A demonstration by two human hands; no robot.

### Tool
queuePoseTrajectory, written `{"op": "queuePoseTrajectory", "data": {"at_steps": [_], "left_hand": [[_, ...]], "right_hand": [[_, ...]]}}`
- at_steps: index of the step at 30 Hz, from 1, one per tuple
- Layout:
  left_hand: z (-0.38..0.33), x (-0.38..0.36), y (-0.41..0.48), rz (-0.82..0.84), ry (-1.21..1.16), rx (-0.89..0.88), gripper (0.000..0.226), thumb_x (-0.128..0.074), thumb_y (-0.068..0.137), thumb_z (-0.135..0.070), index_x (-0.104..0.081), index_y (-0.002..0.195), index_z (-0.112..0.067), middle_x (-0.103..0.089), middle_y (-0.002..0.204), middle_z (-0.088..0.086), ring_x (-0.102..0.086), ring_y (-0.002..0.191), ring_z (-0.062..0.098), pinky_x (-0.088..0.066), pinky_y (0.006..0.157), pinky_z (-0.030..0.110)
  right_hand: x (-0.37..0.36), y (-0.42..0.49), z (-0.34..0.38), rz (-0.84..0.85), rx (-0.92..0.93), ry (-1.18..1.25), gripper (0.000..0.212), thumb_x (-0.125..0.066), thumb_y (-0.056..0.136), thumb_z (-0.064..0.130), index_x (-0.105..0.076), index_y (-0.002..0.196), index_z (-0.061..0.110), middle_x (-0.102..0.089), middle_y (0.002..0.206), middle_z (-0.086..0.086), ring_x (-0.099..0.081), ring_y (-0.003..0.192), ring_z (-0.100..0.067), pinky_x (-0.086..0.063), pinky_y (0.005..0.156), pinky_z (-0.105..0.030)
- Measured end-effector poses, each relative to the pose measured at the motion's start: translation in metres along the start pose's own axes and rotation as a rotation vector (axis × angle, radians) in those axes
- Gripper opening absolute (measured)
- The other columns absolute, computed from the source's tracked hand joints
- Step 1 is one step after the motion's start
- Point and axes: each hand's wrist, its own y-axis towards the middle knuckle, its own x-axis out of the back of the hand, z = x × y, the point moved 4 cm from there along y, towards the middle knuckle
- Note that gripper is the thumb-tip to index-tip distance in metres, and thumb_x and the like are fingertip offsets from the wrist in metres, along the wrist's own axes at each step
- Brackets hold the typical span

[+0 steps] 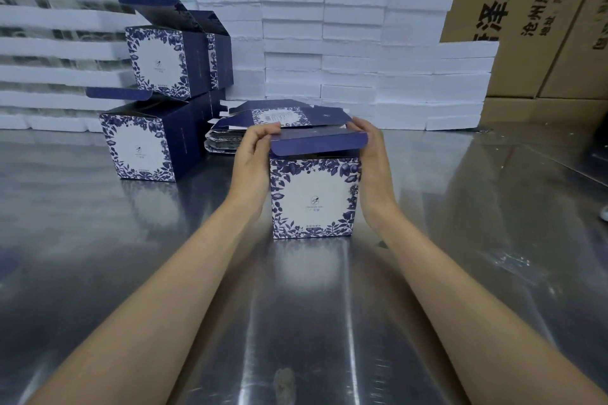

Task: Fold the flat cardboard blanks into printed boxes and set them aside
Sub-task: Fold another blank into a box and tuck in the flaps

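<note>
A shiny metal table (98, 273) runs under both forearms and mirrors the light. Behind it rises a wall of white foam blocks (355, 43), several stacks high, and beyond those stand brown shipping cartons (533, 10) with printed characters.

Between the two hands stands the printed box (314, 197), upright on the table, its white front framed in blue leaves and its bottom edge on the steel. The left hand (253, 154) lies along the box's left side, fingers curled over the top left corner and pinching the lid flap (319, 143). The right hand (370, 151) lies along the right side, fingers curled round the flap's right end. The navy flap is bent forward above the open mouth of the box, not tucked in.

Just beyond the fingertips lies a pile of flat blanks (263, 123), the top one showing a printed panel. Farther off, past the left hand, stand the finished boxes (154, 108): one on the table, others stacked upon it, their lid flaps raised. These are well apart from the box being held.
</note>
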Motion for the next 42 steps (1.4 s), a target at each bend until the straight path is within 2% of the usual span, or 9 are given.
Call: {"op": "queuePoseTrajectory", "data": {"at_steps": [2,7,13,19,25,28,32,37,42], "left_hand": [[0.003,0.002,0.0,0.005,-0.034,0.038,0.028,-0.038,0.099,-0.009,-0.062,0.085,-0.019,-0.062,0.123,-0.01,-0.059,0.106,-0.007,-0.045,0.089,0.011],[0.008,0.003,-0.002,0.086,-0.05,0.071,0.037,-0.039,0.098,-0.047,-0.067,0.107,-0.024,-0.055,0.136,-0.014,-0.052,0.124,0.001,-0.036,0.112,0.032],[0.02,0.002,-0.015,0.264,0.13,0.074,0.078,-0.064,0.081,-0.047,-0.028,0.15,-0.036,-0.048,0.143,-0.013,-0.049,0.129,0.003,-0.039,0.108,0.025],[-0.005,-0.003,-0.014,0.101,0.369,-0.225,0.018,-0.061,0.094,-0.025,-0.058,0.112,-0.023,-0.056,0.131,-0.011,-0.05,0.122,0.003,-0.042,0.102,0.025],[-0.027,-0.01,-0.014,0.027,0.387,-0.238,0.004,-0.067,0.09,-0.027,-0.064,0.088,-0.026,-0.065,0.094,0.004,-0.058,0.063,-0.004,-0.039,0.061,0.006],[-0.032,-0.009,-0.014,0.021,0.352,-0.219,0.004,-0.069,0.089,-0.026,-0.067,0.09,-0.022,-0.067,0.101,0.003,-0.059,0.07,-0.006,-0.04,0.065,0.006],[-0.039,-0.011,-0.018,0.044,0.34,-0.304,0.007,-0.07,0.088,-0.017,-0.069,0.089,-0.024,-0.067,0.096,-0.006,-0.059,0.084,-0.002,-0.042,0.074,0.01],[-0.04,-0.012,-0.02,0.013,0.376,-0.408,0.011,-0.072,0.085,-0.01,-0.072,0.086,-0.021,-0.066,0.087,-0.014,-0.06,0.092,0.008,-0.045,0.086,0.022],[-0.045,-0.013,-0.022,-0.058,0.481,-0.527,0.009,-0.073,0.082,-0.01,-0.073,0.08,-0.019,-0.063,0.078,-0.018,-0.058,0.083,0.009,-0.046,0.085,0.038]], "right_hand": [[-0.002,-0.003,-0.002,0.037,-0.01,0.034,0.032,-0.04,0.089,0.052,-0.061,0.109,0.037,-0.057,0.125,0.01,-0.055,0.118,-0.012,-0.04,0.106,-0.037],[0.0,-0.006,0.0,0.084,-0.044,0.054,0.029,-0.048,0.089,0.045,-0.059,0.11,0.028,-0.049,0.14,0.002,-0.051,0.122,-0.007,-0.04,0.099,-0.021],[0.0,-0.01,0.0,0.145,0.039,-0.122,0.023,-0.053,0.098,0.019,-0.049,0.12,0.022,-0.035,0.15,0.001,-0.04,0.135,-0.015,-0.043,0.086,-0.009],[-0.004,-0.007,0.007,0.151,0.066,-0.257,0.02,-0.036,0.104,0.032,-0.05,0.117,0.026,-0.037,0.143,0.009,-0.031,0.136,-0.004,-0.028,0.1,-0.005],[0.001,0.0,0.018,0.067,0.087,-0.282,0.021,-0.039,0.103,0.034,-0.058,0.104,0.026,-0.055,0.106,0.013,-0.049,0.116,-0.017,-0.038,0.088,-0.011],[-0.001,0.001,0.028,0.054,0.109,-0.147,0.014,-0.05,0.1,0.023,-0.062,0.092,0.023,-0.066,0.099,-0.004,-0.06,0.098,-0.023,-0.047,0.087,-0.032],[-0.001,0.0,0.035,-0.016,0.144,-0.087,0.017,-0.059,0.094,0.013,-0.066,0.081,0.022,-0.068,0.08,0.005,-0.062,0.075,-0.007,-0.047,0.072,-0.02],[-0.003,-0.007,0.042,-0.008,0.295,-0.226,0.019,-0.068,0.087,0.013,-0.068,0.079,0.03,-0.065,0.082,0.016,-0.058,0.084,-0.004,-0.044,0.08,-0.021],[-0.012,-0.01,0.046,0.0,0.446,-0.427,0.007,-0.068,0.085,0.015,-0.074,0.084,0.017,-0.064,0.083,0.012,-0.055,0.09,-0.009,-0.044,0.086,-0.043]]}}
